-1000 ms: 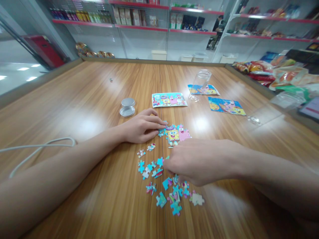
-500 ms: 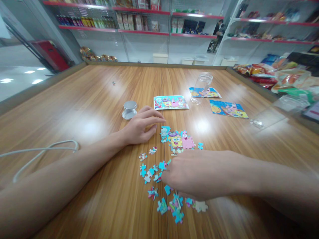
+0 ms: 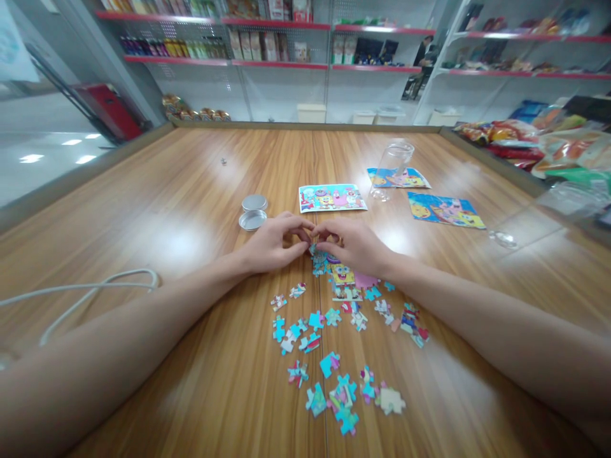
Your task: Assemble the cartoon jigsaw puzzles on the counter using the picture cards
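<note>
My left hand [image 3: 279, 243] and my right hand [image 3: 356, 245] meet at the upper left corner of a partly joined jigsaw puzzle [image 3: 342, 275]. Fingertips of both hands close around a small blue puzzle piece [image 3: 313, 249], mostly hidden by the fingers. The right hand covers the puzzle's upper part; a yellow character and some pink show below it. Toward me lie several loose pieces, among them a blue one [image 3: 329, 364], a pale one [image 3: 391, 401] and a small overlapping pile [image 3: 344, 397].
Beyond the hands lies a printed reference picture [image 3: 333, 198]. Two round metal lids [image 3: 252, 220] sit left of it. A clear plastic jar [image 3: 394, 166] stands on one picture card, with another card [image 3: 446, 210] nearby. A white cable [image 3: 105, 283] loops at left; snack bags [image 3: 510, 137] lie far right.
My right hand has moved from the loose pieces up and away to the puzzle's upper left corner, joining my left hand. The left fingers have curled in. The view has shifted slightly.
</note>
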Demonstrator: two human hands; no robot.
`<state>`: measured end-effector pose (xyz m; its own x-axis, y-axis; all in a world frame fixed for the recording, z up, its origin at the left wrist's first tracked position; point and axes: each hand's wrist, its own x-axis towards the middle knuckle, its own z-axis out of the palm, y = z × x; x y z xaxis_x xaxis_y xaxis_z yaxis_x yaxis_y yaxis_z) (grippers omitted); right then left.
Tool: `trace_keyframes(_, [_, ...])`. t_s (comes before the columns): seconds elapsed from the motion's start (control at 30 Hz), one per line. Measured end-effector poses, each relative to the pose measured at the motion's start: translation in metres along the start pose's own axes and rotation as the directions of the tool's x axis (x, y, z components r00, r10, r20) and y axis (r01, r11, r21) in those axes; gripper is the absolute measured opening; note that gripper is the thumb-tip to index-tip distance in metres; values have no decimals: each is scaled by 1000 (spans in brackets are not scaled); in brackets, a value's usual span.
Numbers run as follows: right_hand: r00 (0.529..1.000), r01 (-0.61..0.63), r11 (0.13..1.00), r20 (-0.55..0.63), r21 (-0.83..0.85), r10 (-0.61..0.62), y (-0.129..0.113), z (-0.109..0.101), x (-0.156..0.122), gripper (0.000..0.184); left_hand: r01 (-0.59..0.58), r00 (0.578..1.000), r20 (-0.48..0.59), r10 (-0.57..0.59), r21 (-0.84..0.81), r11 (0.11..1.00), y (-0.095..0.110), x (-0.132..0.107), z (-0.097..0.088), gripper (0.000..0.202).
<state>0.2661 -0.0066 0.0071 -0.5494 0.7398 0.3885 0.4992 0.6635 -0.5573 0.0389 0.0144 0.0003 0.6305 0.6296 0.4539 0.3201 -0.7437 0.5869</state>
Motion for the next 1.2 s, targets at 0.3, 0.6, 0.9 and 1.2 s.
trace_keyframes(0.3, [988,46,983,-135,-180,-71,4,-7,-9,17,-101,987,143,77,167,981,3,1,-4,26])
trace_keyframes(0.6, [999,-11,987,30,-161,16,2,-8,-10,16,-155,961,250,116,144,977,3,2,-13,17])
trace_keyframes(0.9, [998,36,983,48,-179,-28,1,-9,-9,24,-226,921,335,199,42,973,11,1,-14,17])
trace_keyframes(1.2, [999,24,982,52,-185,-14,-1,-9,-11,29,-206,921,351,168,75,976,7,1,-17,19])
